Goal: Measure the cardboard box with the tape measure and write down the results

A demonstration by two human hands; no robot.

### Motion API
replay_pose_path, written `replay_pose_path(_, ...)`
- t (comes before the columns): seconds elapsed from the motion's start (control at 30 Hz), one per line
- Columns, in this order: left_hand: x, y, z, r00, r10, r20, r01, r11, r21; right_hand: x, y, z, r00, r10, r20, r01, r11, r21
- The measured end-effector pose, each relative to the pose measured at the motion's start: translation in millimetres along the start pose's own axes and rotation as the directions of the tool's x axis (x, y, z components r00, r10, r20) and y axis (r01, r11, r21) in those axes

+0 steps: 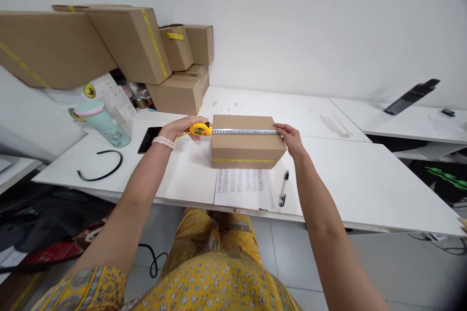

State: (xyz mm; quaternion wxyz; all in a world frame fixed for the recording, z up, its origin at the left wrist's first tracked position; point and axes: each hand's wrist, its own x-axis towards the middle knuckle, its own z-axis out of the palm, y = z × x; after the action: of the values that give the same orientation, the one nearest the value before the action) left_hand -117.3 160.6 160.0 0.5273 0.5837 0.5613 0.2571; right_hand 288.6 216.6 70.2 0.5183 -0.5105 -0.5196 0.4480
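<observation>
A small cardboard box (pixel 247 148) with yellow tape sits on the white table (pixel 350 175). My left hand (pixel 182 127) grips a yellow tape measure (pixel 200 129) at the box's left edge. Its tape blade (pixel 244 131) runs across the top of the box. My right hand (pixel 290 137) pinches the blade's end at the box's right edge. A printed sheet (pixel 241 185) lies in front of the box, with a pen (pixel 283 187) beside it.
Stacked cardboard boxes (pixel 138 43) lean against the wall at back left. A mint tumbler (pixel 105 123), a black phone (pixel 149 139) and a black curved band (pixel 101 165) lie to the left. A dark tool (pixel 411 96) rests on the right-hand table.
</observation>
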Motion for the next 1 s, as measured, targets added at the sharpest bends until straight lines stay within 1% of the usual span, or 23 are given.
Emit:
replay_pose_path(0.23, -3.4, 3.5, -1.3, 1.0, -0.027, -0.001, 0.027, 0.998, 0.05, 2.3, -0.5, 0.6, 1.0, -0.009, -0.002, 0.009, 0.998, -0.06)
replay_pose_path(0.37, -3.9, 4.6, 0.6, 0.999, -0.04, 0.002, 0.04, 0.998, 0.042, -0.9, -0.8, -1.1, 1.0, -0.008, -0.017, 0.007, 0.996, -0.086)
replay_pose_path(0.43, -4.8, 5.1, 2.4, 1.0, -0.025, -0.005, 0.026, 0.999, 0.044, -2.8, -2.7, -2.2, 0.999, -0.007, -0.037, 0.001, 0.988, -0.153)
replay_pose_path(0.5, -7.8, 7.8, 4.5, 1.0, 0.006, -0.01, -0.006, 0.998, 0.066, -4.3, -6.9, -3.2, 0.996, -0.04, -0.074, 0.015, 0.949, -0.316)
replay_pose_path(0.6, -20.5, 19.0, 7.9, 0.998, 0.06, -0.007, -0.059, 0.989, 0.136, -4.7, -19.3, -5.1, 0.989, -0.108, -0.099, 0.029, 0.804, -0.594)
replay_pose_path(0.63, -27.6, 24.1, 9.5, 0.997, 0.075, 0.003, -0.074, 0.983, 0.167, -4.3, -25.2, -6.0, 0.988, -0.124, -0.096, 0.035, 0.769, -0.638)
replay_pose_path(0.67, -36.1, 28.9, 11.9, 0.996, 0.087, 0.016, -0.089, 0.977, 0.192, -3.4, -31.8, -6.9, 0.985, -0.144, -0.096, 0.047, 0.758, -0.651)
replay_pose_path(0.7, -45.8, 32.8, 15.6, 0.995, 0.098, 0.033, -0.102, 0.973, 0.206, -2.2, -38.9, -7.7, 0.98, -0.173, -0.098, 0.071, 0.767, -0.637)
replay_pose_path(0.77, -67.0, 34.8, 30.0, 0.992, 0.107, 0.073, -0.119, 0.977, 0.179, 1.4, -53.8, -7.7, 0.963, -0.252, -0.096, 0.156, 0.811, -0.563)
replay_pose_path(0.83, -86.8, 26.8, 57.3, 0.986, 0.097, 0.135, -0.108, 0.992, 0.072, 6.9, -66.9, -3.0, 0.948, -0.313, -0.063, 0.248, 0.847, -0.47)
replay_pose_path(0.9, -100.9, 10.8, 97.9, 0.961, 0.106, 0.256, -0.08, 0.991, -0.109, 13.9, -75.0, 8.3, 0.944, -0.33, 0.006, 0.306, 0.867, -0.393)
replay_pose_path(0.97, -106.6, -5.4, 145.7, 0.929, 0.17, 0.329, -0.052, 0.94, -0.337, 22.1, -76.2, 25.4, 0.941, -0.331, 0.074, 0.335, 0.873, -0.353)
replay_pose_path(1.0, -106.3, -11.0, 169.0, 0.933, 0.205, 0.295, -0.052, 0.89, -0.453, 26.4, -74.4, 35.4, 0.94, -0.325, 0.105, 0.341, 0.871, -0.353)
